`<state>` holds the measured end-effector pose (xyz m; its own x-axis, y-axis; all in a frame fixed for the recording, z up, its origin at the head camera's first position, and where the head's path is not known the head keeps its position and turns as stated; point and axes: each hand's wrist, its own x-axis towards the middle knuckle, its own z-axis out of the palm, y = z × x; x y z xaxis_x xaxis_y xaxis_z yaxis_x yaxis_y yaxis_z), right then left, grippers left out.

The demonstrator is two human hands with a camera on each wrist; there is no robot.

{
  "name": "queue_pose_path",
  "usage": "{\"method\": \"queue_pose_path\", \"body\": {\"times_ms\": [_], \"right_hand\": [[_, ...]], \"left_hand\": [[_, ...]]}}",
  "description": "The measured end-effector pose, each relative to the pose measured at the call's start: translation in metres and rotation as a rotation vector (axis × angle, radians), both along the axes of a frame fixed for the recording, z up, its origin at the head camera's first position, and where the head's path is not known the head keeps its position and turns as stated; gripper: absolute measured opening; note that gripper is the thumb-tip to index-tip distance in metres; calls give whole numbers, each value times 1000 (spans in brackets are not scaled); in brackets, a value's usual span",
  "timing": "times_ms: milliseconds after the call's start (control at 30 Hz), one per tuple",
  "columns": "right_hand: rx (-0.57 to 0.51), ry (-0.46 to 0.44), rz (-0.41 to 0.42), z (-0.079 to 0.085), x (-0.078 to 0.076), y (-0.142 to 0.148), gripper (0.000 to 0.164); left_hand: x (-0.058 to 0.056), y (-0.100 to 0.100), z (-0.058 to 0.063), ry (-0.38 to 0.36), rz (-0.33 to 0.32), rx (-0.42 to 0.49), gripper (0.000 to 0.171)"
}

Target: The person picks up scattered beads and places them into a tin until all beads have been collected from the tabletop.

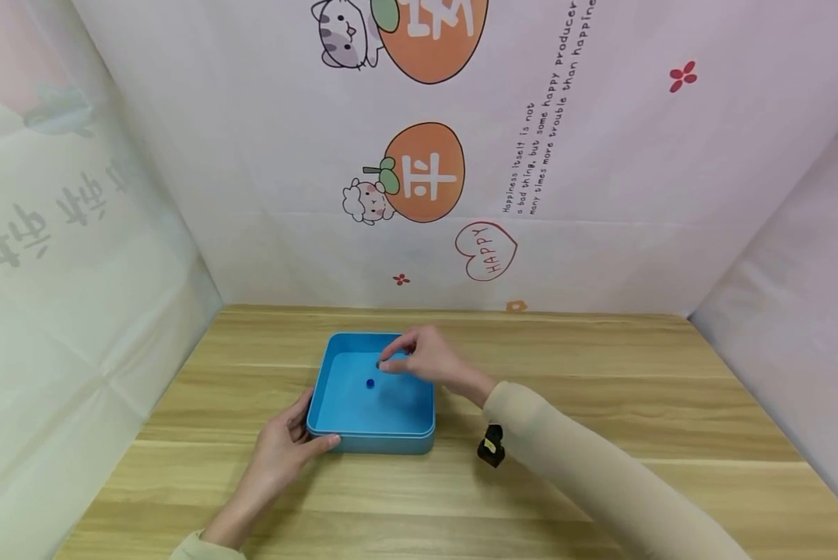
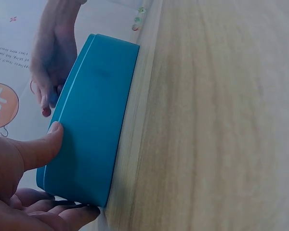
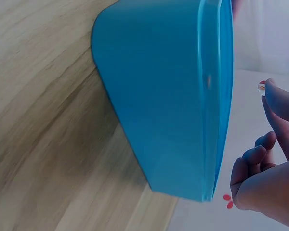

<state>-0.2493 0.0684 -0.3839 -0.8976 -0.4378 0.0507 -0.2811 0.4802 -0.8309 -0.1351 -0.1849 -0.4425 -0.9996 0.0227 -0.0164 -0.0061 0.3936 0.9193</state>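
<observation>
A light-blue square box [image 1: 383, 443] with low walls stands on the table, its open side up. My left hand [image 1: 285, 439] grips its near left corner, with the thumb on the front wall and the fingers along the left side. Over the box's far right part, my right hand [image 1: 426, 359] pinches a small round glass marble [image 3: 262, 88], clear with some red in it, between thumb and index finger. The other fingers of that hand are curled in. On the box floor lies a small dark-blue ball [image 1: 370, 383], to the left of and nearer than the pinched marble.
The wood-grain table [image 1: 601, 467] reaches back to a printed white cloth [image 1: 285, 257], and cloth also hangs at both sides. A small black object with a yellow patch [image 1: 491, 446] shows beside the right sleeve [image 1: 587, 459].
</observation>
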Motion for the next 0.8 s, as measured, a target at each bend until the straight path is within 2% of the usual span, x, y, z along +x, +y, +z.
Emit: {"method": "queue_pose_path", "body": {"times_ms": [267, 633, 800], "right_hand": [[19, 1, 34, 0, -6, -19, 8], [70, 27, 27, -5, -12, -33, 9], [68, 10, 25, -5, -12, -37, 8]], "left_hand": [[0, -1, 1, -1, -12, -13, 93], [1, 0, 0, -2, -9, 7, 93], [0, 0, 0, 3, -14, -2, 94]]}}
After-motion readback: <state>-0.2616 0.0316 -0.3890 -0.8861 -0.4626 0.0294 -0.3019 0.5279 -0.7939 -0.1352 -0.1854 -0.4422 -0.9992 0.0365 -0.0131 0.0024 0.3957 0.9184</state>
